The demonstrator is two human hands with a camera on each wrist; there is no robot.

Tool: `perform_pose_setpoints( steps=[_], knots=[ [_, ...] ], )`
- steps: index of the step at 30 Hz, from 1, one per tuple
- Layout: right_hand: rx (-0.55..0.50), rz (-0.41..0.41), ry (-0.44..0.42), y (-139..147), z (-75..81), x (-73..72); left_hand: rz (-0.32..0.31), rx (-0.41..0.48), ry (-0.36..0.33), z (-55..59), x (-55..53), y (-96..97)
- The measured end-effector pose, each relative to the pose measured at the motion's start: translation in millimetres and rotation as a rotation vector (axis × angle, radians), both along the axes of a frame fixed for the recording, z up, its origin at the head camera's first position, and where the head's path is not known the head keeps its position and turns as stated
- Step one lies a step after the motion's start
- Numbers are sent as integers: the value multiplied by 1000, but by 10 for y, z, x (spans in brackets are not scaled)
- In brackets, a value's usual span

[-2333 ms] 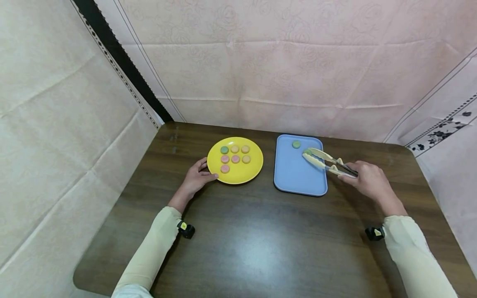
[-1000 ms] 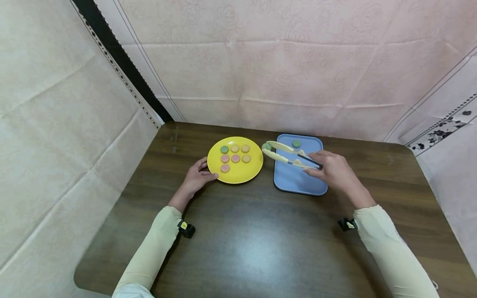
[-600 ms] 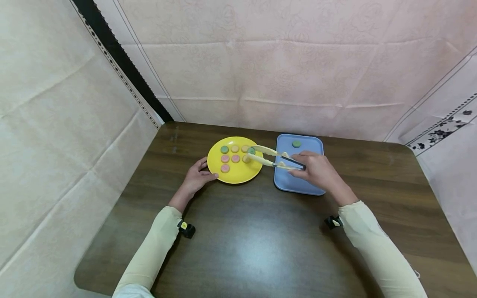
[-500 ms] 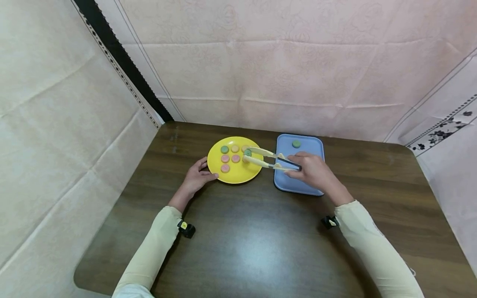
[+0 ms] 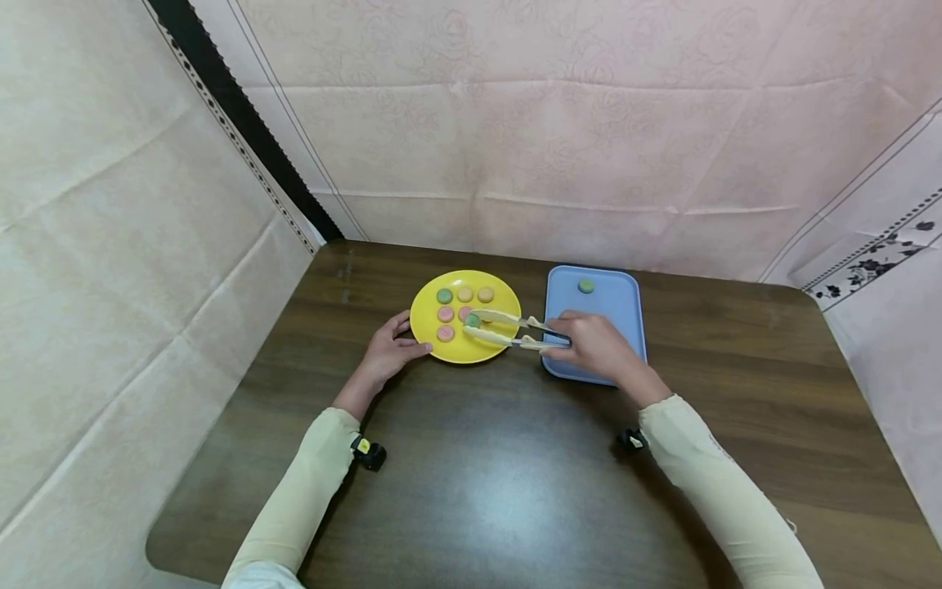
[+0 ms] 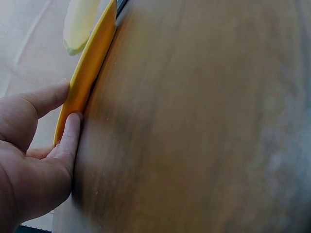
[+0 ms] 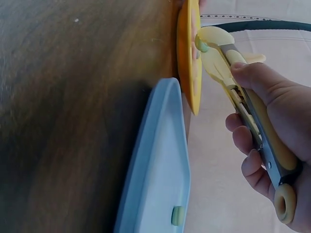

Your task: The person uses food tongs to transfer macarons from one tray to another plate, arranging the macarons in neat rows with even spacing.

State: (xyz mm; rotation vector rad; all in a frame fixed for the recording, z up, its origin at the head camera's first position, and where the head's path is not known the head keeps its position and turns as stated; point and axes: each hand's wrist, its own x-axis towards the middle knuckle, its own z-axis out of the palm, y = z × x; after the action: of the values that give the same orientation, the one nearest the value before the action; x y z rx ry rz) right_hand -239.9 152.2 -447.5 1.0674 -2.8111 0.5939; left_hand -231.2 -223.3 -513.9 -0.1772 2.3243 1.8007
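Observation:
My right hand point(image 5: 596, 343) grips a pair of yellow and grey tongs point(image 7: 265, 133). Between the tongs' tips is a green macaron point(image 5: 472, 321), over the right half of a yellow plate point(image 5: 471, 353). On the plate sit another green macaron point(image 5: 445, 296), two visible yellow macarons point(image 5: 486, 294), and pink macarons point(image 5: 445, 333), one partly covered by the tongs. My left hand point(image 5: 390, 345) holds the plate's left rim. In the left wrist view its thumb and fingers point(image 6: 72, 133) pinch the rim. I cannot tell whether the held macaron touches the plate.
Right of the plate lies a blue tray point(image 5: 624, 315), partly under my right hand, with one green macaron point(image 5: 585, 285) near its far edge. Both stand toward the back of a brown wooden table point(image 5: 471, 458). A cloth-covered wall point(image 5: 552, 164) rises behind it.
The right hand has carried the green macaron in the tongs from the blue tray leftward over the yellow plate, then lower and further in. The left hand and plate have stayed put.

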Motion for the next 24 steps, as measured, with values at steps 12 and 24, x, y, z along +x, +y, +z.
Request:
perform_pose_setpoints(
  steps=[12, 24],
  knots=[
    [34, 21, 20, -74, -83, -26, -7, 2, 13, -12, 2, -9],
    [21, -9, -28, -11, 25, 36, -1, 8, 14, -6, 13, -7]
  ],
)
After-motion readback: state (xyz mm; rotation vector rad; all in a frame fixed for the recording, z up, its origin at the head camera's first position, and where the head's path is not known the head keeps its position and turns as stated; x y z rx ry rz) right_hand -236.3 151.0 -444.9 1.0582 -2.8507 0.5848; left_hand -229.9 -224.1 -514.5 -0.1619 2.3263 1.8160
